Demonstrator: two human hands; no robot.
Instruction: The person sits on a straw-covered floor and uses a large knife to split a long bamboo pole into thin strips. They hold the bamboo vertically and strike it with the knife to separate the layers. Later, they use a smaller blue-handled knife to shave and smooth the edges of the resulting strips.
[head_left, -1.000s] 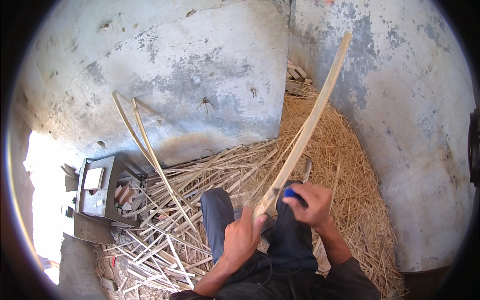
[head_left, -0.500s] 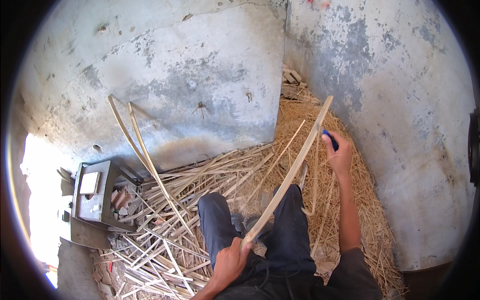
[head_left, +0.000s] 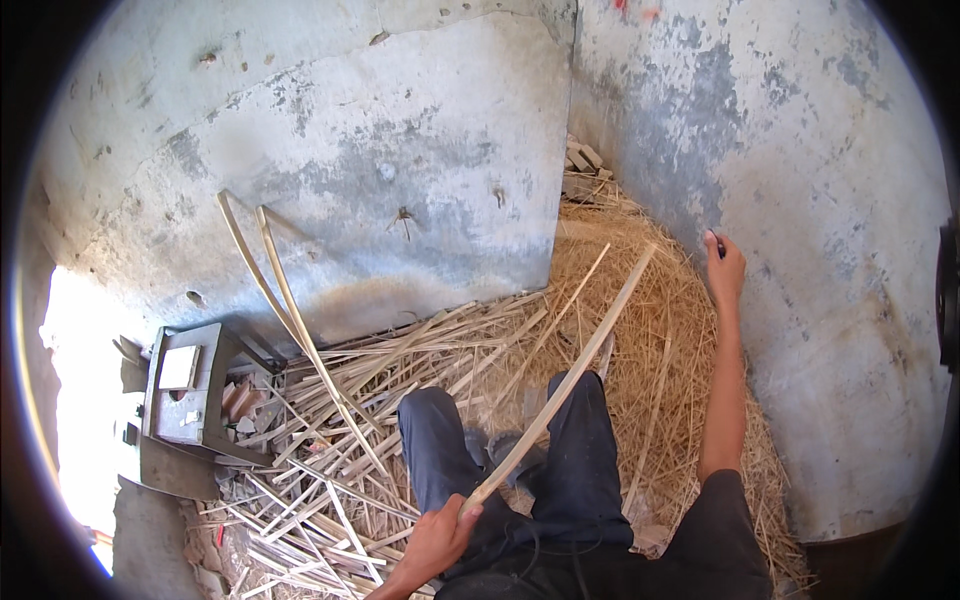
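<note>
My left hand is closed round the near end of a long pale wooden strip, low in front of my lap. The strip slants up and away to the right, between and over my knees, its far end over the straw. My right hand is stretched out at the right, in front of the wall and apart from the strip. Its fingers are closed on a small dark blue tool, mostly hidden by the fist, so its kind does not show.
Straw-like shavings pile up at the right, with loose wooden strips heaped at the left. Two long strips lean against the worn wall. A dark box-like stand with a white tile stands at the left.
My right hand has moved right and up, away from the strip, with the tool. The strip's far end has dropped lower, and my left hand has shifted slightly left and down.
</note>
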